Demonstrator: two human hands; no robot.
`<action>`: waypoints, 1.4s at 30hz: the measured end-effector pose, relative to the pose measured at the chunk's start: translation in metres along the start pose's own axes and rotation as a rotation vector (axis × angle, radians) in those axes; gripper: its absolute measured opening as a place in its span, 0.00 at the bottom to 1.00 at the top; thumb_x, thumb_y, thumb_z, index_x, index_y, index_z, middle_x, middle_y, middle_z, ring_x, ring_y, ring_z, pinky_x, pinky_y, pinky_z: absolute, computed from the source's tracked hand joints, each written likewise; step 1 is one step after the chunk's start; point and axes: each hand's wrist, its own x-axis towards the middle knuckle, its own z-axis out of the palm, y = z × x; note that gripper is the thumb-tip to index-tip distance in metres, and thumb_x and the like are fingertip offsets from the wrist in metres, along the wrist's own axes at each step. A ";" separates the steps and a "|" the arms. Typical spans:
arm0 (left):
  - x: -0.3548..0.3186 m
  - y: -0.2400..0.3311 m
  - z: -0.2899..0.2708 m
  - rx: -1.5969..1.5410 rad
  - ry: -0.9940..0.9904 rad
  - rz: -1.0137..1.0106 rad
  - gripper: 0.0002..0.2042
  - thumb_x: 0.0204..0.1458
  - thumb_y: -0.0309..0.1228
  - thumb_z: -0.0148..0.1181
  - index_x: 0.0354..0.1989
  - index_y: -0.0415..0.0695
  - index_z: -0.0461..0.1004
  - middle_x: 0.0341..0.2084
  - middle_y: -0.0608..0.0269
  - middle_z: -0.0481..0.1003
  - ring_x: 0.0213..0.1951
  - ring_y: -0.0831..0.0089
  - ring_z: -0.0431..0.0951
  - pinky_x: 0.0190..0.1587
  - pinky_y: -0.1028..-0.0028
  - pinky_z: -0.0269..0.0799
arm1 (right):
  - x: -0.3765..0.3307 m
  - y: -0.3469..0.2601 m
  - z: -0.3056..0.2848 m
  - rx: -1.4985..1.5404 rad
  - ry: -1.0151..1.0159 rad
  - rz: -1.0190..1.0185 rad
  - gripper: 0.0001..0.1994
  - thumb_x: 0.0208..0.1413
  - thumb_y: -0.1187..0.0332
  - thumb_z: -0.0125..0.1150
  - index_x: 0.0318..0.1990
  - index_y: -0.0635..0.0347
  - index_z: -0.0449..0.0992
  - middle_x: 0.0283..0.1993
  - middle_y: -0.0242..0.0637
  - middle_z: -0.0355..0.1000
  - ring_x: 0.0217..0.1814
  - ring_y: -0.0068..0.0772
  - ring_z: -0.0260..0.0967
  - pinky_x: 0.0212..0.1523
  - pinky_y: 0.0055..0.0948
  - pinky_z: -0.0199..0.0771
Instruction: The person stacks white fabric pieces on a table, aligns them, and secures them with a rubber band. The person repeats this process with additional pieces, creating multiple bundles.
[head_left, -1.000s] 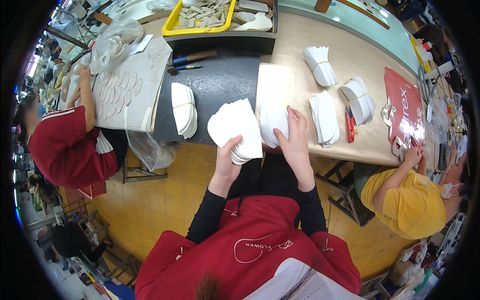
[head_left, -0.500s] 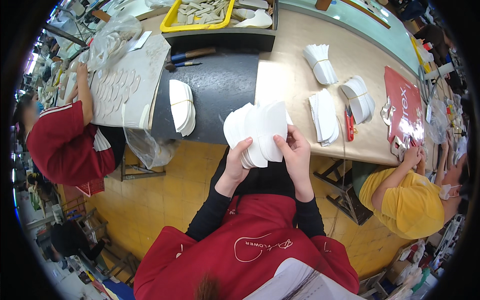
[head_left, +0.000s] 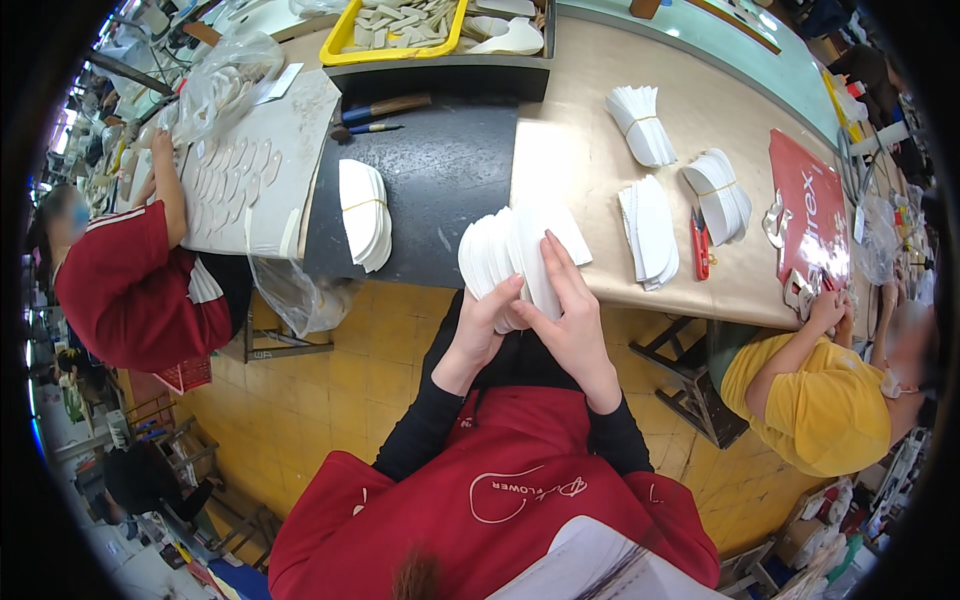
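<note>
A fanned stack of white rounded cut pieces (head_left: 497,248) is held up in front of me, over the table's front edge. My left hand (head_left: 482,325) grips the stack at its lower left, thumb on the near face and the other fingers hidden behind. My right hand (head_left: 575,330) presses on the lower right, its fingers laid up across the face and its thumb reaching toward the left thumb. White material also shows beyond the right fingertips. Left of the stack, a banded white bundle (head_left: 365,215) lies on a black mat (head_left: 440,190).
To the right lie more white bundles (head_left: 642,128) (head_left: 650,232) (head_left: 718,195) and red-handled snips (head_left: 699,245). A hammer (head_left: 385,108) rests below a dark box (head_left: 440,78) with a yellow tray (head_left: 330,45). Co-workers in red (head_left: 140,285) and yellow (head_left: 805,395) sit either side.
The fanned stack has drawn closer together and shifted slightly right. My right hand has gone from pinching its right edge to lying with fingers across its face.
</note>
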 end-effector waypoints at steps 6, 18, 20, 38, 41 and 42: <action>0.001 0.000 0.002 -0.054 0.032 -0.005 0.31 0.56 0.30 0.60 0.66 0.39 0.55 0.57 0.55 0.67 0.57 0.66 0.70 0.56 0.67 0.70 | 0.000 0.006 -0.005 0.104 -0.010 0.032 0.33 0.53 0.67 0.65 0.64 0.70 0.62 0.67 0.57 0.60 0.67 0.55 0.62 0.64 0.38 0.64; 0.003 -0.005 0.008 0.031 0.059 0.056 0.27 0.54 0.24 0.53 0.63 0.32 0.58 0.51 0.45 0.72 0.52 0.61 0.76 0.53 0.66 0.74 | -0.004 0.006 -0.006 0.049 0.099 0.180 0.17 0.57 0.76 0.54 0.54 0.70 0.72 0.53 0.56 0.73 0.52 0.50 0.75 0.50 0.38 0.75; 0.003 -0.001 0.007 0.015 -0.036 0.002 0.27 0.53 0.22 0.49 0.63 0.31 0.57 0.51 0.41 0.73 0.52 0.57 0.77 0.52 0.64 0.76 | -0.005 0.008 -0.012 0.084 0.140 0.268 0.16 0.57 0.77 0.54 0.53 0.70 0.72 0.49 0.55 0.75 0.47 0.47 0.77 0.46 0.35 0.76; 0.005 0.007 0.005 -0.074 -0.037 -0.045 0.30 0.51 0.26 0.49 0.65 0.31 0.54 0.55 0.38 0.69 0.56 0.52 0.73 0.58 0.63 0.72 | 0.018 0.101 -0.080 -0.636 0.540 0.186 0.20 0.59 0.71 0.52 0.59 0.65 0.68 0.60 0.51 0.63 0.64 0.52 0.56 0.65 0.46 0.53; 0.007 0.002 0.007 -0.013 0.008 0.004 0.28 0.53 0.24 0.55 0.63 0.33 0.57 0.53 0.46 0.71 0.55 0.58 0.74 0.57 0.64 0.72 | 0.013 0.068 -0.070 -0.343 0.444 0.104 0.19 0.60 0.71 0.52 0.58 0.66 0.69 0.57 0.48 0.67 0.59 0.45 0.63 0.61 0.40 0.60; 0.008 -0.001 0.008 0.027 0.053 0.017 0.27 0.53 0.23 0.57 0.62 0.34 0.58 0.52 0.49 0.72 0.54 0.61 0.75 0.56 0.65 0.72 | 0.010 0.057 -0.063 -0.229 0.386 0.073 0.18 0.61 0.71 0.52 0.58 0.66 0.69 0.56 0.46 0.69 0.58 0.42 0.66 0.59 0.38 0.63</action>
